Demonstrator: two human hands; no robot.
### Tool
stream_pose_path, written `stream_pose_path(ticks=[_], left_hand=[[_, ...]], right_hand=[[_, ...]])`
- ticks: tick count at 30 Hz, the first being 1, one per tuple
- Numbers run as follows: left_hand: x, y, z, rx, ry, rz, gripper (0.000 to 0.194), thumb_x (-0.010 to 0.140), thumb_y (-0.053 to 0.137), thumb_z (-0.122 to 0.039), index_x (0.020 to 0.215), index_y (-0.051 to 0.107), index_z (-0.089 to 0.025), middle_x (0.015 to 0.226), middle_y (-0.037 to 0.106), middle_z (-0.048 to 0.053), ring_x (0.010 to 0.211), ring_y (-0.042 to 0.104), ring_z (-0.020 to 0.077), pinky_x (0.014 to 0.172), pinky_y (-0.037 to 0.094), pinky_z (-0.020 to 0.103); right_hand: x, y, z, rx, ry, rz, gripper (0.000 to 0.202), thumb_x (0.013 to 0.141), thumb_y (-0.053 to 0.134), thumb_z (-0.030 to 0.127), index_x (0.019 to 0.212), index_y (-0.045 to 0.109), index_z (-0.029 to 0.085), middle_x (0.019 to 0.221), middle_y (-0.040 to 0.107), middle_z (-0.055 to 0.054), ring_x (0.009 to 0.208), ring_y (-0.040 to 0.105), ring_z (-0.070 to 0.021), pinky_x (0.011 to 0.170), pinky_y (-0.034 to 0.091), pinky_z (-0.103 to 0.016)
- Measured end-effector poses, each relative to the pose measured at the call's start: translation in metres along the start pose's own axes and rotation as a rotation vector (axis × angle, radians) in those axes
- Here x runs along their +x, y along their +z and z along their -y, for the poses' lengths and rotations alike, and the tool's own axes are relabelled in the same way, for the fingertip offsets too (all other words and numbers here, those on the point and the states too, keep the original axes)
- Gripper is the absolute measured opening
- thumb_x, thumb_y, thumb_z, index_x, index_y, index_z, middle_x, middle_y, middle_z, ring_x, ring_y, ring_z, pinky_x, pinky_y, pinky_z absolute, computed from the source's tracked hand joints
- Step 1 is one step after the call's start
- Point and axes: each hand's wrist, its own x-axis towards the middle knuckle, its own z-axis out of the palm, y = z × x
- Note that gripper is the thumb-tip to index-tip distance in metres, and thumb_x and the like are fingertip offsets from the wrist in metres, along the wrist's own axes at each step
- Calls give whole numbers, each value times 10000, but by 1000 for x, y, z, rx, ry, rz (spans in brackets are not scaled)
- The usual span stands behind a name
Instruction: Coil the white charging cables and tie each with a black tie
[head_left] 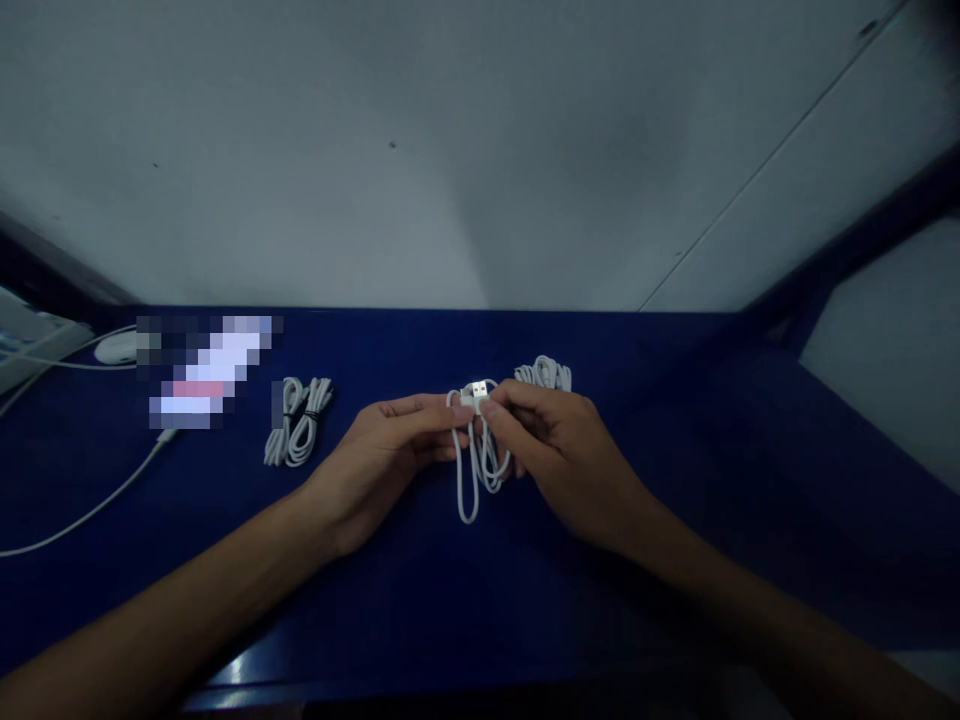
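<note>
A white USB cable (468,485) hangs in loose loops between my hands at the middle of the view. Its metal USB plug (479,390) points away from me. My left hand (405,430) pinches the cable near the plug from the left, fingers partly behind the loops. From the right, my right hand (551,430) grips the cable beside the plug with thumb and forefinger. Coiled white cables (301,422) lie left of my left hand, with dark ties round them. Another coiled white cable bundle (547,372) lies just beyond my right hand, partly hidden by it.
All of this is over a blue table (465,620) against a pale wall (322,180). At the left lies a blurred-out lit device (217,370) with a white cord (97,520) running from it. A white rounded object (116,347) is beyond it.
</note>
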Motion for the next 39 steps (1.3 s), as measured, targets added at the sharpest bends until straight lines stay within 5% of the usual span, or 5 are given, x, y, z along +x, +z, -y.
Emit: stream_pose_path(ticks=[39], left_hand=[[-2, 3, 0, 4, 0, 20, 157, 946, 791, -282, 1028, 860, -168, 1064, 793, 101, 984, 687, 207, 1021, 499, 360]], right_hand=[[-1, -1, -2, 26, -2, -7, 345, 1082, 562, 293, 746, 604, 227, 690, 653, 14, 614, 620, -144, 572, 486, -296]])
